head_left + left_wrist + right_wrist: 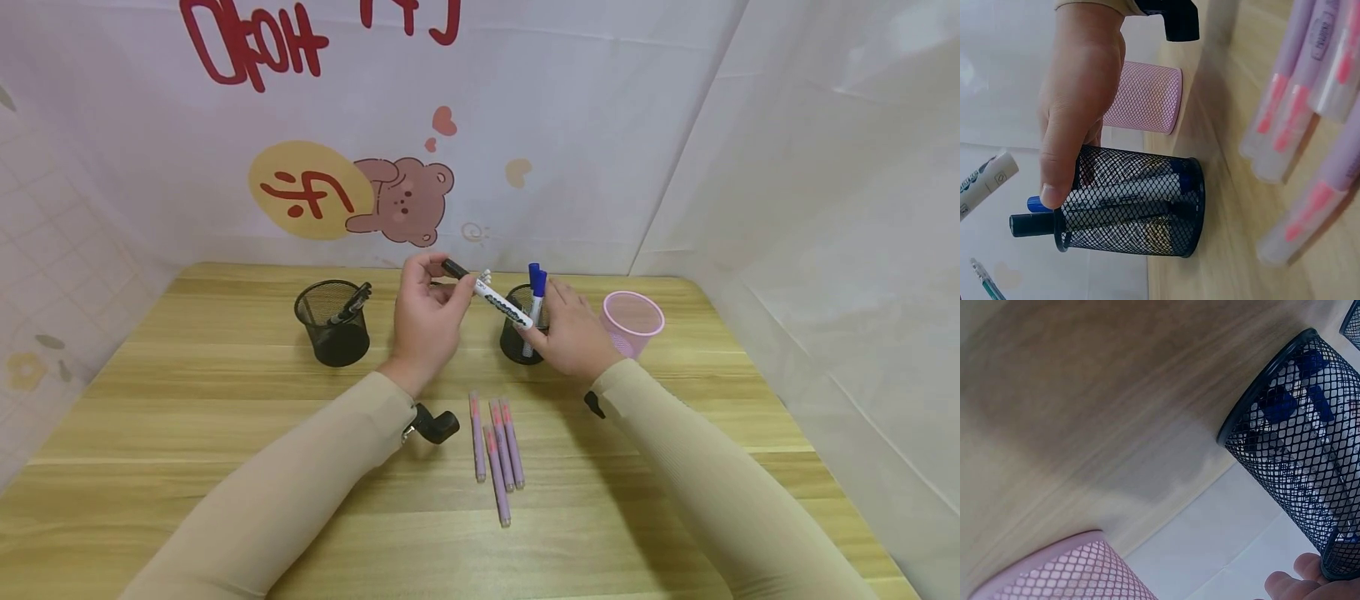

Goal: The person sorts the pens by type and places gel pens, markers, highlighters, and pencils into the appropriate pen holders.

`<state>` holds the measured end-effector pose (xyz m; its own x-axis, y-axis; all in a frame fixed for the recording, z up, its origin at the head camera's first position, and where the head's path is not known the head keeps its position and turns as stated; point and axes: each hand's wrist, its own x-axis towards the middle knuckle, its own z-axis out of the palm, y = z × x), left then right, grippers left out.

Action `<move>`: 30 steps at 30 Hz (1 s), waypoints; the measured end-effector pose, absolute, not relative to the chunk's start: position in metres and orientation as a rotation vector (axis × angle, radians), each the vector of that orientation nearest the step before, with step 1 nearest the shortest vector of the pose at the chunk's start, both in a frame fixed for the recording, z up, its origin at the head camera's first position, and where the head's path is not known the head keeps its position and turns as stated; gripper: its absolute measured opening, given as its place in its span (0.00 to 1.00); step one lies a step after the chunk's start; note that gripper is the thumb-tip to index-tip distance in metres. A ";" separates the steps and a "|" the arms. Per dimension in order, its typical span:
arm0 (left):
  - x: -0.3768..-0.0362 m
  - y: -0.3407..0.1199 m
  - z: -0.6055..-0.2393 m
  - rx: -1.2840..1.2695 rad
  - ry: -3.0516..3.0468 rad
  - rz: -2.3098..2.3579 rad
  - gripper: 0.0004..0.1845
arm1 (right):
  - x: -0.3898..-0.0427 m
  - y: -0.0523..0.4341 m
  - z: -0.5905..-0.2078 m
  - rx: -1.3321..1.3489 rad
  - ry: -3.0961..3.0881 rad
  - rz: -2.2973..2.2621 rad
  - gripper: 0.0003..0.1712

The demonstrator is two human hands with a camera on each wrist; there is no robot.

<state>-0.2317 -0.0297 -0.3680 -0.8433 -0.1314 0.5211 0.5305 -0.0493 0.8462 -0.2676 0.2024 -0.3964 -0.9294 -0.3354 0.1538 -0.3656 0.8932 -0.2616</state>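
In the head view my left hand [431, 321] pinches a white marker [504, 303] with a black cap, slanting down to the right above the table. Pale tips of another pen [486, 275] show behind it; in the left wrist view a slim clear-ended pen [986, 279] appears near the marker's end. My right hand [579, 333] grips the rim of the middle black mesh pen cup [1129, 200], thumb over the near edge. Two blue-capped markers [539, 283] stand in that cup. Fingertips [1297, 584] lie at its rim in the right wrist view.
A black mesh cup [341, 343] with dark pens [351, 305] stands at left. To the right is a pink mesh cup [633, 325]. Several lilac pens with pink markings [496, 467] lie on the wooden table [300, 517] between my forearms. A white cloth [585, 125] hangs behind.
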 end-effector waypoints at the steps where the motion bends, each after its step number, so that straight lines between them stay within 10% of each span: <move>1: -0.233 -0.028 -0.368 -0.430 -1.769 -1.934 0.22 | -0.268 0.202 -0.396 0.546 -2.955 0.443 0.56; 30: -0.244 0.005 -0.388 -0.379 -1.949 -1.760 0.21 | -0.271 0.202 -0.398 0.552 -2.953 0.416 0.56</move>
